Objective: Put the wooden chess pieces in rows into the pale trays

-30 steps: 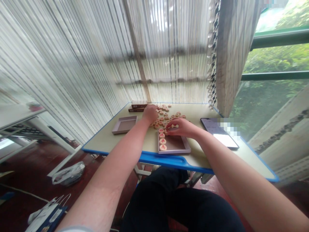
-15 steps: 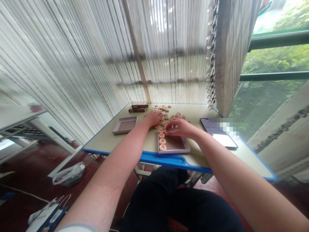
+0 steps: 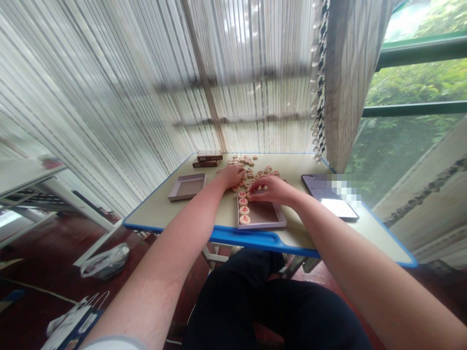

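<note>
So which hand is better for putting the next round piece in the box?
Probably the right hand: it sits at the far end of the box, beside the row of pieces already inside. The left hand rests farther off, on the loose pieces beyond the box.

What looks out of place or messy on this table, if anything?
Nothing looks damaged. Round game pieces lie loose in a scatter past the tray, partly under the left hand; only a short column is lined up along the tray's left wall, by the right hand.
</note>
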The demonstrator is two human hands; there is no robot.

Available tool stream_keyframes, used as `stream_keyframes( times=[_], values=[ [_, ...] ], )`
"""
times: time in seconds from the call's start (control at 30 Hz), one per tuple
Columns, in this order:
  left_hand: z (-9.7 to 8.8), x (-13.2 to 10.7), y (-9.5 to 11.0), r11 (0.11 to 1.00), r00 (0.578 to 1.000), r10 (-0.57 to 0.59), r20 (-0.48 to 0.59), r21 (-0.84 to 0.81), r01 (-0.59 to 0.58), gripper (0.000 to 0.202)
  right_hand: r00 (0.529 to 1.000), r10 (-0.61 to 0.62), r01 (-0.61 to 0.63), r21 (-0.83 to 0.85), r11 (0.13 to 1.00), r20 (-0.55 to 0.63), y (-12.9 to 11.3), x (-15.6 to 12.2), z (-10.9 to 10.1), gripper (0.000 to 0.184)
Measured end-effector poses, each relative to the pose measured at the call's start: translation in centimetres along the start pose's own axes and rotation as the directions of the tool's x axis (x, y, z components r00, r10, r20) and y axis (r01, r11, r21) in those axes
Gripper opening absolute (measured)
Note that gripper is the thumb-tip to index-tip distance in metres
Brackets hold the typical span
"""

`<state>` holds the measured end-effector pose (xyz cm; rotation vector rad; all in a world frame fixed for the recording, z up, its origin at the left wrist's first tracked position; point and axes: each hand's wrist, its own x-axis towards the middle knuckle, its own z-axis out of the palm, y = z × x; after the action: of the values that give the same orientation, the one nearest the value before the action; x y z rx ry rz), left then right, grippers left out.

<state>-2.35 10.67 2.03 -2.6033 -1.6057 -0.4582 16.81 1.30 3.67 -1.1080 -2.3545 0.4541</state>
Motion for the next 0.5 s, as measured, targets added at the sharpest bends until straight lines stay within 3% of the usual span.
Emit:
stream_keyframes(
  times=[0.27, 0.5],
  values=[
    [0.01, -0.05, -0.03, 0.994, 0.994, -0.055, -0.09, -0.1, 0.046, 0.043, 0.997, 0.071, -0.071, 0.006, 0.997, -0.018, -0.37, -0.11, -0.17, 0.028],
    [-0.63, -0.25, 0.12, 0.997, 0.996, -0.073, -0.047, -0.007, 0.072, 0.032, 0.995, 0.088, -0.087, 0.016, 0.996, -0.044, -0.73, -0.28, -0.39, 0.025]
  ],
)
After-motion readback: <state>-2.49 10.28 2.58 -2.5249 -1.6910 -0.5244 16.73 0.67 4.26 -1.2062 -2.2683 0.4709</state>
